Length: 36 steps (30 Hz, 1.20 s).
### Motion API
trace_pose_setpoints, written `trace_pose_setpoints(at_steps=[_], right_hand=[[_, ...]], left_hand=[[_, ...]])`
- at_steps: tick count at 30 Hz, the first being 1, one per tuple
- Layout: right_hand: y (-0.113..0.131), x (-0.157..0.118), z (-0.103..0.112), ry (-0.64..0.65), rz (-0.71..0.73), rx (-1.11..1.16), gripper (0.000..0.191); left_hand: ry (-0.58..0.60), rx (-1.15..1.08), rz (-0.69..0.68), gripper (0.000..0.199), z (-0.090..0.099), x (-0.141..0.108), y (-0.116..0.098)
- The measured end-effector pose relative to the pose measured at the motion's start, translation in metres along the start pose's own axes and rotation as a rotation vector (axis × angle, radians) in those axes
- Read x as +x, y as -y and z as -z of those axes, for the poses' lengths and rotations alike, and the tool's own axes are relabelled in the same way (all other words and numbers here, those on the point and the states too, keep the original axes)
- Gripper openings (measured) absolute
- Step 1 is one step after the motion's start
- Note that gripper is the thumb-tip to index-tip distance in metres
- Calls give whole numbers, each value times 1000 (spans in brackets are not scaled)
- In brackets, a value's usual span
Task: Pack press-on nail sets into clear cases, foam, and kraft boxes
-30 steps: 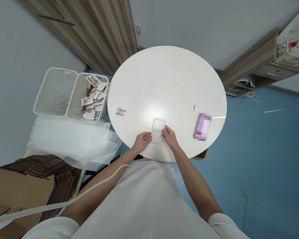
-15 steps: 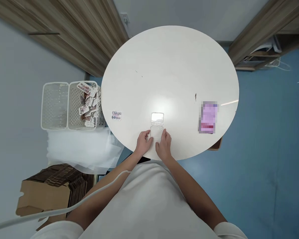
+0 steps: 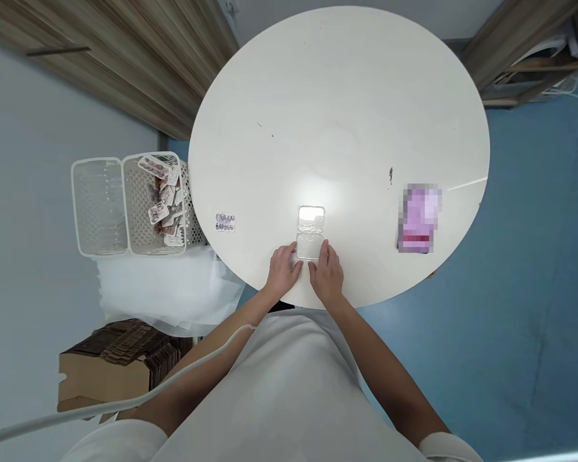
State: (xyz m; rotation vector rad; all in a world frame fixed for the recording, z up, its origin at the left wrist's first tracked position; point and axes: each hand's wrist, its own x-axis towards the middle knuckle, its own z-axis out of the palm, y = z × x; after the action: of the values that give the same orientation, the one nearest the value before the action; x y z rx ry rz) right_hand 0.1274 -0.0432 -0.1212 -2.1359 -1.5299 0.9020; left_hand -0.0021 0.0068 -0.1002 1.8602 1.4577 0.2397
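1. Head view shows a clear plastic case (image 3: pixel 310 246) on the white oval table (image 3: pixel 337 90), close to the near edge and about midway between the left and right edges.
2. Left hand (image 3: pixel 282 269) is at the near left corner of the case, with a narrow gap between thumb and first finger. It seems to touch the case; whether it grips, one cannot tell.
3. Right hand (image 3: pixel 327 273) is at the near right corner, the first finger along the case's right side and the thumb before its near side. How firmly it holds cannot be told.
4. What looks done: the case is open, and its lid (image 3: pixel 311 220) is laid back toward the far edge of the table.
5. What looks not done: the lid is not folded over, and no card can be made out inside the case. One small card (image 3: pixel 225 222) with shiny purplish pieces lies near the left edge of the table, well apart from both hands.
6. Beyond that left edge, the right basket (image 3: pixel 187 212) holds a loose pile of similar cards (image 3: pixel 171 208), and the left basket (image 3: pixel 74 205) holds clear plastic pieces (image 3: pixel 101 212). Judging by these, the work appears to be at an early stage.
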Motion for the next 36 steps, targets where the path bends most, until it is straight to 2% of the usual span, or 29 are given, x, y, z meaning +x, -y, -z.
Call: trace_pose_setpoints(at_steps=[3, 6, 9, 11, 13, 16, 19, 22, 24, 27, 33, 36], right_hand=[[0, -4, 4, -22, 5, 18, 61], [5, -15, 14, -123, 17, 70, 64], [19, -20, 27, -261, 44, 91, 67], [34, -12, 30, -270, 107, 91, 59], [56, 6, 25, -182, 210, 70, 49], [99, 44, 4, 74, 401, -33, 40], [140, 80, -26, 229, 467, -175, 46], [168, 101, -55, 253, 335, -236, 60], [177, 107, -68, 210, 200, -263, 62], [184, 111, -78, 174, 76, -276, 55], [193, 108, -84, 125, -16, -251, 48], [195, 97, -88, 67, 14, -229, 45]], left_hand=[[32, -29, -4, 52, -1, -3, 2], [102, -68, -94, 54, 7, -11, 9], [93, -76, -158, 50, 30, -18, 29], [27, -52, -155, 43, 56, -19, 51], [-41, -20, -150, 36, 87, -15, 76], [-103, 31, -152, 31, 129, 1, 111], [-139, 97, -22, 48, 152, 27, 128], [-51, 94, 118, 68, 156, 49, 130], [-4, 69, 149, 68, 154, 58, 131], [3, 20, 127, 63, 149, 63, 135], [-34, -28, 84, 58, 147, 58, 146], [-72, -37, 29, 58, 147, 50, 147]])
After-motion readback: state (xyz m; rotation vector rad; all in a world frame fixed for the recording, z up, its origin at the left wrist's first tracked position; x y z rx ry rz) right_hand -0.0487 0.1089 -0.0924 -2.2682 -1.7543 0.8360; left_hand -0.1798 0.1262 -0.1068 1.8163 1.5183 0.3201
